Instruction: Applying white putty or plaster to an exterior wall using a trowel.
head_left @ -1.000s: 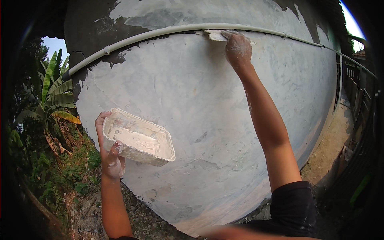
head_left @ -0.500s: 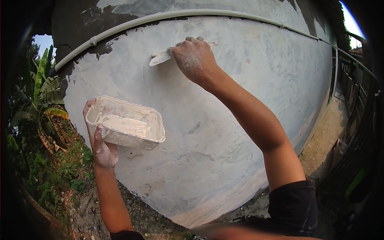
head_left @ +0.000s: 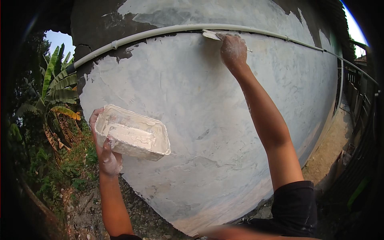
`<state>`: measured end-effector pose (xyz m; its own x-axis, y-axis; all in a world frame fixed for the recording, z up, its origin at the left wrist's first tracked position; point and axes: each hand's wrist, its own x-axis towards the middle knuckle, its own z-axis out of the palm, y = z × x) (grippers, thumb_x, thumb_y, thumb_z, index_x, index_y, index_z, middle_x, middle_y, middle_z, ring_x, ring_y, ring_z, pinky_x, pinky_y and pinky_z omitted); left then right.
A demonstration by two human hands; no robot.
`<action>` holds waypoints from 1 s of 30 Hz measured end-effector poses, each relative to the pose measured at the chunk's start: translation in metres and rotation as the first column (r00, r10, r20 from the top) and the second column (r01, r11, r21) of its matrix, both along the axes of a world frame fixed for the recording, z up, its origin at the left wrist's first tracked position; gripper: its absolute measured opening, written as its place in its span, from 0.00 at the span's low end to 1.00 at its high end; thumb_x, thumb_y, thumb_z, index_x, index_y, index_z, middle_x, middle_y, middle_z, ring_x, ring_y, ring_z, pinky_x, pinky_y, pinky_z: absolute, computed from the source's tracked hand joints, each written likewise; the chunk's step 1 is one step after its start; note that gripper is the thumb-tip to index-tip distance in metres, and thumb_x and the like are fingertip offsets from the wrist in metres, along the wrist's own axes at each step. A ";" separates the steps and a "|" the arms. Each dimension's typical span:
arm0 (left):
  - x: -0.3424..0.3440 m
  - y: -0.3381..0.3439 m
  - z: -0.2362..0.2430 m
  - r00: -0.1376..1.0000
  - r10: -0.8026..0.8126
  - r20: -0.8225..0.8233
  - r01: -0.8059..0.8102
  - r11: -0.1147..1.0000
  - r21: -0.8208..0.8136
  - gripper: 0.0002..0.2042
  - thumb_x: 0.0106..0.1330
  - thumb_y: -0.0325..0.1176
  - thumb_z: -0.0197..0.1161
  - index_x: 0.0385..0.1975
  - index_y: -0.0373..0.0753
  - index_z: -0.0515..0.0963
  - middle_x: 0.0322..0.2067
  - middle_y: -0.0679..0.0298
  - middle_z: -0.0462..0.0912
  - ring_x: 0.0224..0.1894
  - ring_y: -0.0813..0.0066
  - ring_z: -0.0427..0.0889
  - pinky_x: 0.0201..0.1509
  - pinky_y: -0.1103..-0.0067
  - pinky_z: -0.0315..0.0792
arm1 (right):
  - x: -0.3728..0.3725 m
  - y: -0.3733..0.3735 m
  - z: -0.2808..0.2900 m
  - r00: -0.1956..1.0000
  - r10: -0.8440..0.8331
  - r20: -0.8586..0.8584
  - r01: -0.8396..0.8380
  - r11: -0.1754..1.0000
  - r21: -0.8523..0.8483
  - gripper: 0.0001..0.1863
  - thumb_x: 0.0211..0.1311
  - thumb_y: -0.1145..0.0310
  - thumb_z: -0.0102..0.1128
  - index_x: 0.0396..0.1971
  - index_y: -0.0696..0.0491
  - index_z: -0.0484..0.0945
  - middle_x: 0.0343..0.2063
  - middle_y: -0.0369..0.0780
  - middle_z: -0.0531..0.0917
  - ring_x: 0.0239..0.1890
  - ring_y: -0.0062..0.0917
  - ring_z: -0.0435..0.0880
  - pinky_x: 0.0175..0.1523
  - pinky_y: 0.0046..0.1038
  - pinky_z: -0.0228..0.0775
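A rectangular tub [head_left: 132,152] smeared with off-white filler paste [head_left: 128,135] is held up at the left by my left hand [head_left: 109,154]. Its thumb lies over the near side and its fingers go round the left end. My right hand [head_left: 234,52], dusty with white, is closed round a putty knife [head_left: 211,35]. The paste-coated blade lies against the wall [head_left: 180,96], just under the pipe. A bit of the handle shows to the right of the fist. The wall carries a patchy grey-white skim coat.
A pale pipe [head_left: 168,29] runs across the upper wall, with dark uncoated patches [head_left: 96,32] around it. Banana plants [head_left: 60,86] and weeds stand at the left. Stony ground [head_left: 140,216] lies below, and a dirt path [head_left: 330,138] with a fence follows at the right.
My right hand has carried the putty knife rightward along the wall, up close beneath the pipe. The left hand still holds the tub, slightly lower and farther right in view.
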<state>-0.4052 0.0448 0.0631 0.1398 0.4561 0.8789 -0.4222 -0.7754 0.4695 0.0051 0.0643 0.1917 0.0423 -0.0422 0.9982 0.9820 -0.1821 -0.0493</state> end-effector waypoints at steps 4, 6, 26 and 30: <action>-0.026 -0.009 0.001 0.994 0.106 0.024 -0.105 0.994 -0.021 0.47 0.50 0.53 0.70 0.67 0.44 0.52 0.60 0.60 0.62 0.65 0.63 0.62 0.69 0.66 0.59 | -0.047 0.014 0.003 0.999 0.030 0.035 -0.031 0.999 0.036 0.10 0.55 0.73 0.54 0.34 0.50 0.83 0.31 0.42 0.83 0.41 0.38 0.82 0.48 0.41 0.70; -0.028 -0.008 0.005 0.993 0.119 0.022 -0.119 0.993 -0.010 0.46 0.50 0.53 0.69 0.67 0.44 0.52 0.60 0.60 0.62 0.65 0.63 0.62 0.69 0.66 0.60 | -0.071 0.019 0.001 0.999 0.028 0.043 -0.029 1.000 0.009 0.07 0.51 0.74 0.58 0.31 0.52 0.82 0.31 0.42 0.83 0.41 0.38 0.81 0.49 0.41 0.69; -0.063 0.006 -0.012 0.980 0.199 0.030 -0.196 0.978 -0.070 0.47 0.51 0.56 0.68 0.68 0.43 0.52 0.61 0.59 0.62 0.65 0.62 0.62 0.69 0.64 0.59 | -0.010 0.008 -0.003 0.997 -0.038 0.067 0.025 0.983 0.184 0.11 0.58 0.72 0.54 0.36 0.49 0.85 0.31 0.39 0.84 0.40 0.35 0.81 0.48 0.38 0.68; -0.068 0.019 -0.014 0.982 0.183 0.042 -0.178 0.979 -0.098 0.45 0.53 0.56 0.67 0.68 0.44 0.53 0.62 0.59 0.62 0.66 0.61 0.62 0.70 0.64 0.58 | -0.067 0.014 -0.022 0.998 0.044 0.039 -0.045 0.999 0.009 0.05 0.52 0.73 0.58 0.30 0.51 0.81 0.32 0.41 0.83 0.40 0.36 0.82 0.46 0.38 0.69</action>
